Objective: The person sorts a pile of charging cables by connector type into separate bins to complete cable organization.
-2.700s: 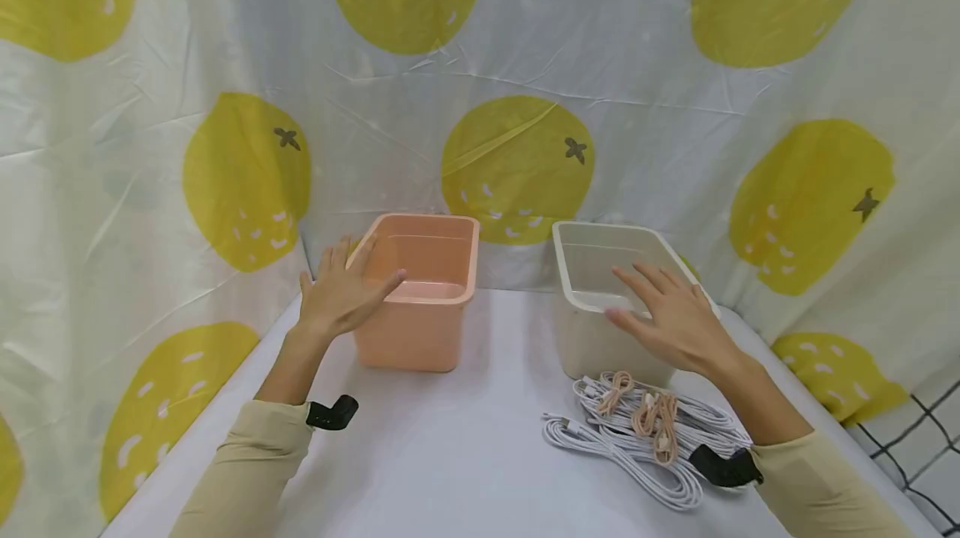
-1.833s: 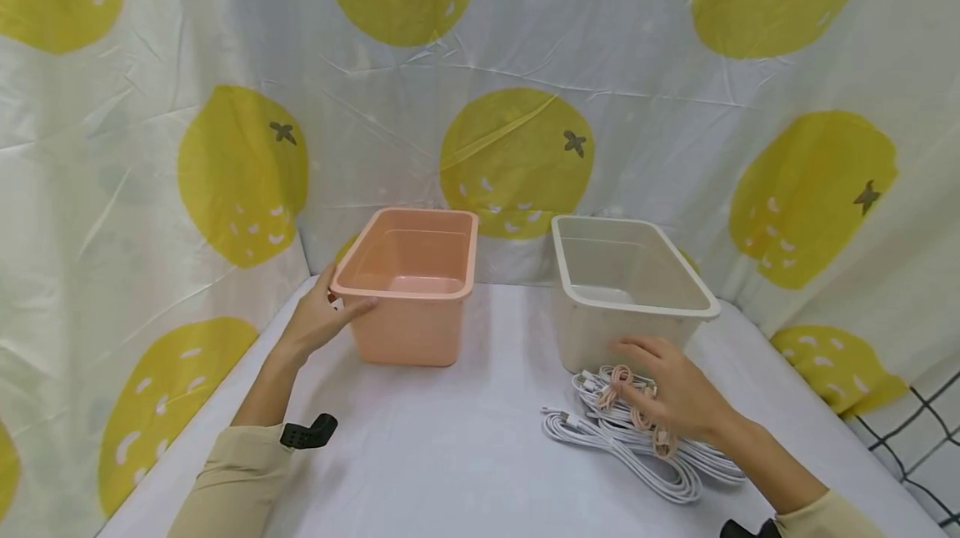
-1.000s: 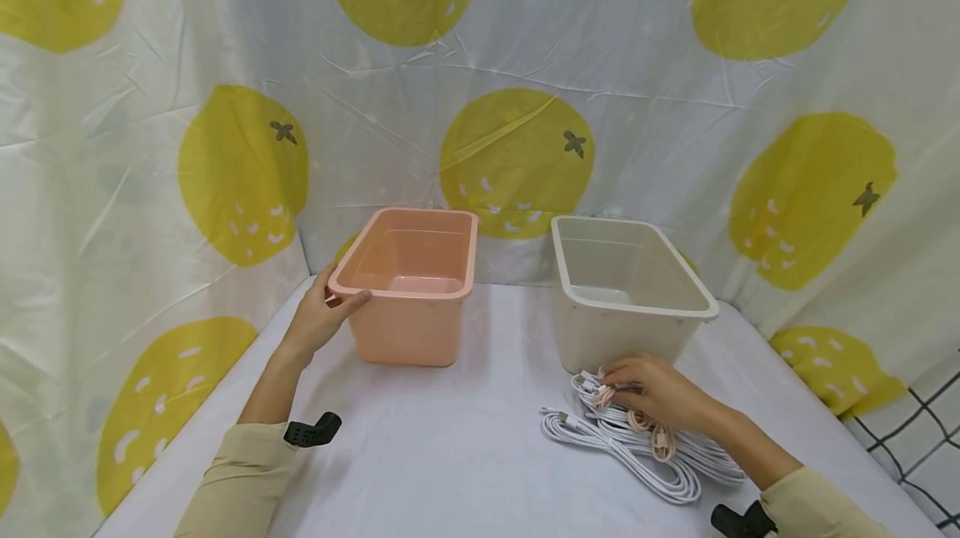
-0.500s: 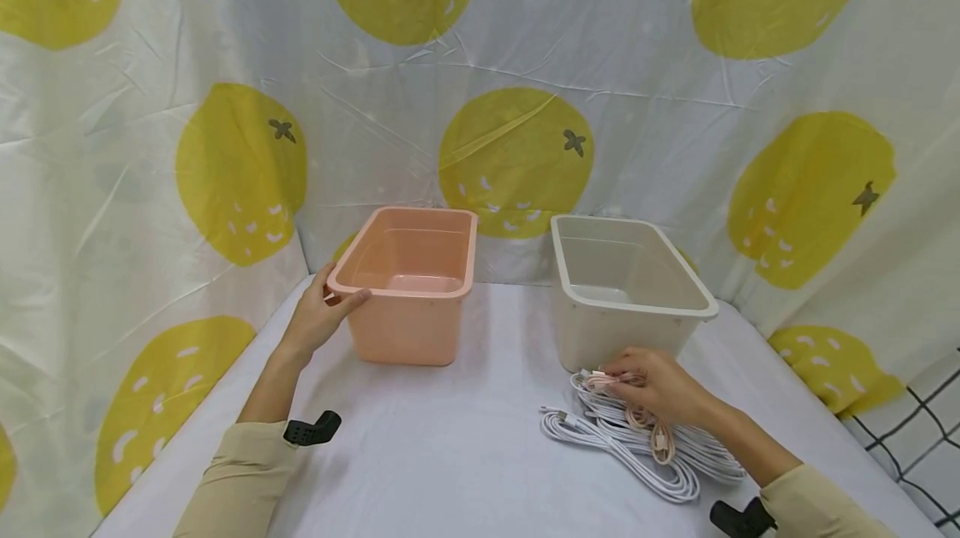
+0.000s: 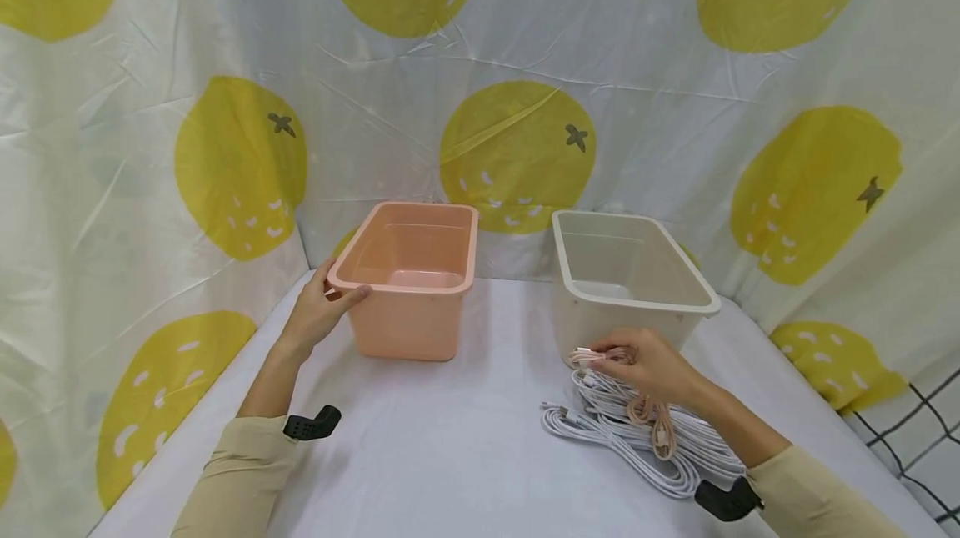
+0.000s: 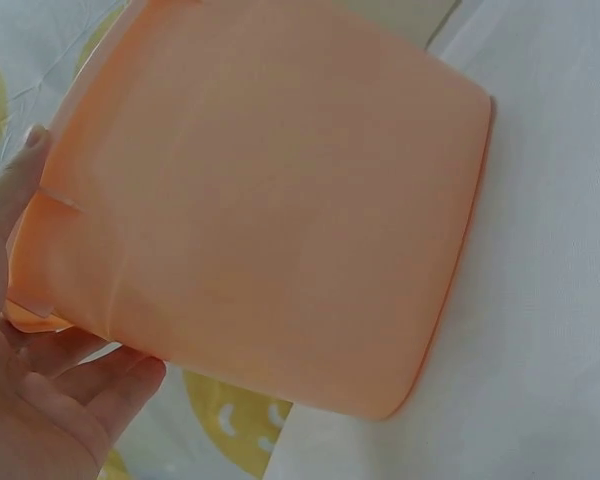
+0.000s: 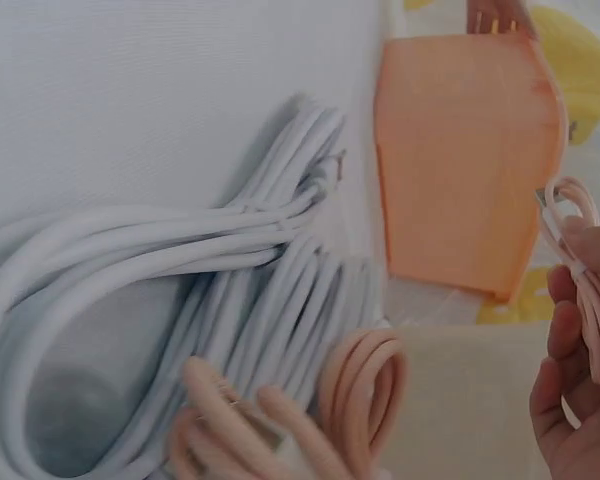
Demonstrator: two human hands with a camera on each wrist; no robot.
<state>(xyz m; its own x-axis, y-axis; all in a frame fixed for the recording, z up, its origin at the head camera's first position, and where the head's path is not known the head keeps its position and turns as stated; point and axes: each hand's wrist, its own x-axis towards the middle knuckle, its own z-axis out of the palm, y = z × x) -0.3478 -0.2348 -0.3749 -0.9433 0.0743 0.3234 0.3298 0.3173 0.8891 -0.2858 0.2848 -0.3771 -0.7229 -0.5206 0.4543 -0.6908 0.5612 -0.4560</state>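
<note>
My left hand [image 5: 311, 317] grips the near left corner of the peach plastic bin [image 5: 405, 325], thumb over the rim and fingers under it at the side. In the left wrist view, the bin's wall [image 6: 270, 210] fills the middle. My right hand [image 5: 648, 363] pinches a small coiled pink USB cable [image 5: 588, 356] by its bundle, raised over the pile. Its metal plug shows near the thumb in the right wrist view, where the pink cable [image 7: 590, 290] is at the right. Below lie several coiled white cables [image 5: 622, 446] and another pink cable bundle [image 5: 656, 421].
A cream plastic bin [image 5: 633, 317] stands right behind the cable pile, its inside bare. The white tabletop [image 5: 450, 446] runs back to a lemon-print curtain [image 5: 375, 121] behind and at both sides. A black wire grid [image 5: 915, 438] stands at the right edge.
My right hand came down to the pile, took hold of one pink cable and has lifted it slightly. The left hand moved from above the peach bin onto its corner and has stayed there.
</note>
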